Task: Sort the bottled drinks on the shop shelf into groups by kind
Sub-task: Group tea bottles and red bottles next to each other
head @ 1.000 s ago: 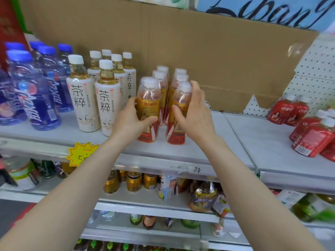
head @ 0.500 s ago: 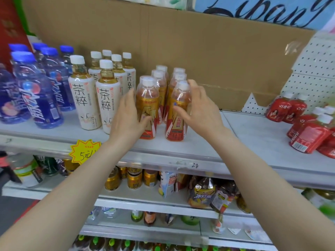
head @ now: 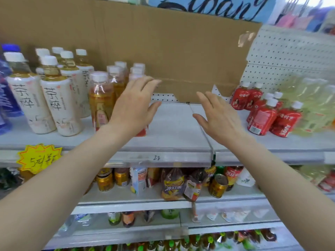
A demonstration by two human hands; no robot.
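Red bottles lean in a loose bunch at the right of the shelf; amber ones stand grouped left. L hand by the ambers, R hand near the reds, both fingers wide, holding nothing. Likely next: the reds — grip each round the body, stand it upright, pack tight.

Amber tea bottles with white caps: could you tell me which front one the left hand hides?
The front right amber bottle; the left hand hides all but its red base.
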